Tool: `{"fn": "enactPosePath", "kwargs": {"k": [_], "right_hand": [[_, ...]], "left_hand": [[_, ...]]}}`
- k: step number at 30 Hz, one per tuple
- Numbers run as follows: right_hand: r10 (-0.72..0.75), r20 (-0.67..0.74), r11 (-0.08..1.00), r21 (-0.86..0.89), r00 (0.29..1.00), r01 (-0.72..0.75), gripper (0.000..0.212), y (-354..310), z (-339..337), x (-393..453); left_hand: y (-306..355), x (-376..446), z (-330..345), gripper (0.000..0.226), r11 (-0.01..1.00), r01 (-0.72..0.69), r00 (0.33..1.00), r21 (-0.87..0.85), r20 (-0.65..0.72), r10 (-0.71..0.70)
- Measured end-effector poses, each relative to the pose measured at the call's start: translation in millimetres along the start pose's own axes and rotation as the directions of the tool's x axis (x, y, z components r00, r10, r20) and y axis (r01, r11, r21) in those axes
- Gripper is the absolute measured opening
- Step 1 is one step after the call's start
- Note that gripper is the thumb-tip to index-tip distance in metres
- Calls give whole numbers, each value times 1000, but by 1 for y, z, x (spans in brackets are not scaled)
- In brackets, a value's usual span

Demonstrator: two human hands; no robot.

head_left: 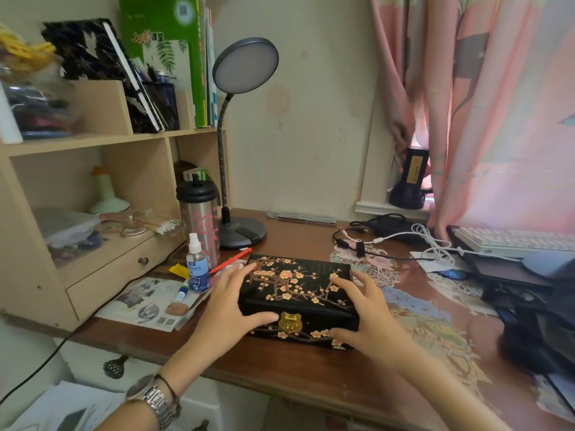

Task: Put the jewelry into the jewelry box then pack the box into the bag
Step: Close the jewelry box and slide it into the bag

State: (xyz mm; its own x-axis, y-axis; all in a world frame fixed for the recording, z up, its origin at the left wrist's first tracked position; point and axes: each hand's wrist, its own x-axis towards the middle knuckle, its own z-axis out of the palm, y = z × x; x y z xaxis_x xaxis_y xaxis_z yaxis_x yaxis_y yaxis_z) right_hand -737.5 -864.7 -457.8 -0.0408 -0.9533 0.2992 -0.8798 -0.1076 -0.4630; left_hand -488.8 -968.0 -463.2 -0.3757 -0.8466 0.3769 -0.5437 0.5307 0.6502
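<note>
at the far left a wooden shelf unit (93,169) stands on the desk (305,362), with books upright on its top tier and a small drawer at its foot. just right of it are a steel tumbler (199,219) with a black lid, a clear spray bottle (196,269) in front of the tumbler, and a desk lamp (239,126) whose round head faces the room on a bent neck.

the left forearm comes up from the lower left with a metal wristwatch (152,399) on the wrist. the left hand (227,315) is spread wide against the left end of the jewelry box (298,300): the fingers reach over the lid's left edge and the thumb lies along the front face, its tip just short of the gold clasp (287,321). the hand presses on the box rather than closing round it.

the box, black lacquer painted with pink blossom branches, sits lid-down shut on the desk near its front edge, between the two hands.

the right hand (370,318) mirrors the left: palm at the right end, fingers fanned over the lid's right corner, thumb low on the front face near the bottom edge. the right forearm runs off to the lower right. together the two hands clasp the box from both ends.

further right lie tangled cables (404,241), a white keyboard (510,241) and a pink curtain (485,104) hanging above.
</note>
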Motion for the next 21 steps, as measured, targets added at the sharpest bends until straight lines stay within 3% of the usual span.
{"fn": "enactPosePath", "kwargs": {"k": [4, 15, 21], "right_hand": [[109, -6, 980, 167, 994, -106, 85, 1, 7, -4], [157, -32, 956, 254, 987, -144, 86, -7, 9, -7], [178, -66, 953, 262, 982, -155, 86, 7, 3, -16]], "left_hand": [[-11, 1, -2, 100, 1000, 12, 995, -22, 95, -10], [-10, 5, -4, 102, 995, 101, 992, -25, 81, -99], [1, 2, 2, 101, 996, 81, 993, -41, 87, -77]]}}
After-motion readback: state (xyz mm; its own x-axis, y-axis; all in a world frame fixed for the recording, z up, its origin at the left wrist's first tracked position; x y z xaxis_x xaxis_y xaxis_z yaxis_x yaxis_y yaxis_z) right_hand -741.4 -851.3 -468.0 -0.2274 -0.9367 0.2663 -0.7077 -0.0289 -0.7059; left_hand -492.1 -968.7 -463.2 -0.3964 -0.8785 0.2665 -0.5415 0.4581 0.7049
